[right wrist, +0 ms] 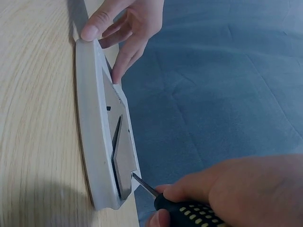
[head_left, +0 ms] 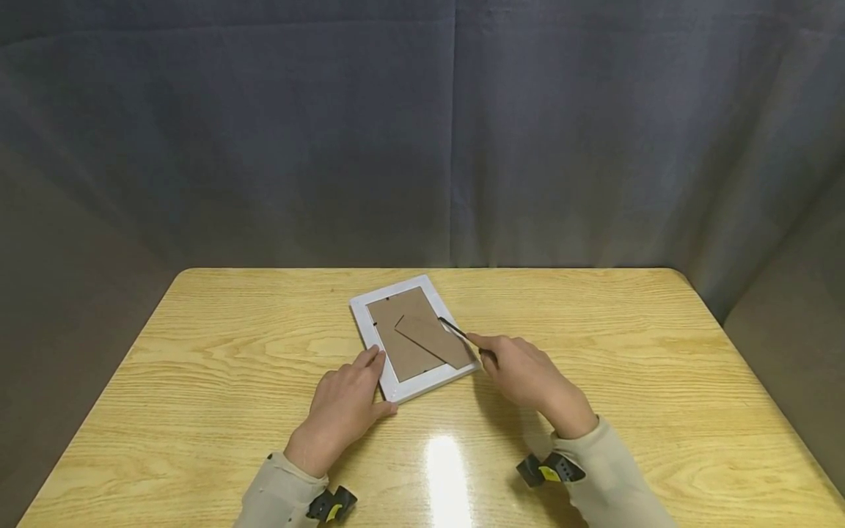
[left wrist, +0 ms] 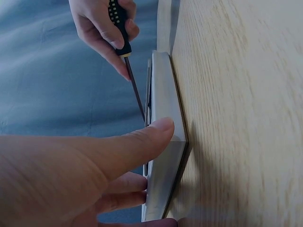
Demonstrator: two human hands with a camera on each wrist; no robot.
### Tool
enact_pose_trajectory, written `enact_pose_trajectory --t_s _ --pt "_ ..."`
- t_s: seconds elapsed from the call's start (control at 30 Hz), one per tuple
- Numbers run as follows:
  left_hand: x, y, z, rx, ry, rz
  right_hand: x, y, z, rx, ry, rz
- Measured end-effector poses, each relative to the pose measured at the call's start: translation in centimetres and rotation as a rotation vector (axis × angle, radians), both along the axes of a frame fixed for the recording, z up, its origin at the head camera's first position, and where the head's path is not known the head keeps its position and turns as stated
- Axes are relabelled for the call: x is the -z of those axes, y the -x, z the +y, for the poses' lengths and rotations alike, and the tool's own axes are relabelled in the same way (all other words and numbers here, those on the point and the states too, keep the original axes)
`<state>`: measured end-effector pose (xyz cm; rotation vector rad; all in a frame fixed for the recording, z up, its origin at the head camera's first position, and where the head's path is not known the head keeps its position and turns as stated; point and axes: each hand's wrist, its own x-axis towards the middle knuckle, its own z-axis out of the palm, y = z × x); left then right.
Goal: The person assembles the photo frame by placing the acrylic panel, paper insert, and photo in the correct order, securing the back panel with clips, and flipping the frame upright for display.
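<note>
A white picture frame [head_left: 420,384] lies face down on the table, its brown backing board [head_left: 405,355] showing. The stand flap [head_left: 429,339] lies slantwise over the board. My left hand [head_left: 346,400] grips the frame's near left corner, with the thumb on the near edge and fingers along the left side. In my right hand [head_left: 524,370] is a screwdriver [right wrist: 189,213] with a black, yellow-dotted handle, the index finger stretched toward the shaft. Its tip meets the right inner edge of the frame, beside a small dark metal tab.
The wooden table [head_left: 218,381] extends around the frame on all sides. Dark grey curtains [head_left: 297,147] hang behind it and at both sides. Each wrist wears a black strap device [head_left: 551,469] over a light sleeve.
</note>
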<state>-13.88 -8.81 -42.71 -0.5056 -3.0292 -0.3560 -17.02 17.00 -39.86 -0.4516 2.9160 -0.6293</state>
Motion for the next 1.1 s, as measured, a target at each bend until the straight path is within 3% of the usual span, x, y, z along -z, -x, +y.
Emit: enact_pose_trajectory --t_s 1.1 --pt "-0.02 -0.01 0.0 0.004 -0.001 0.003 0.08 -0.09 -0.12 -0.004 -0.001 0.022"
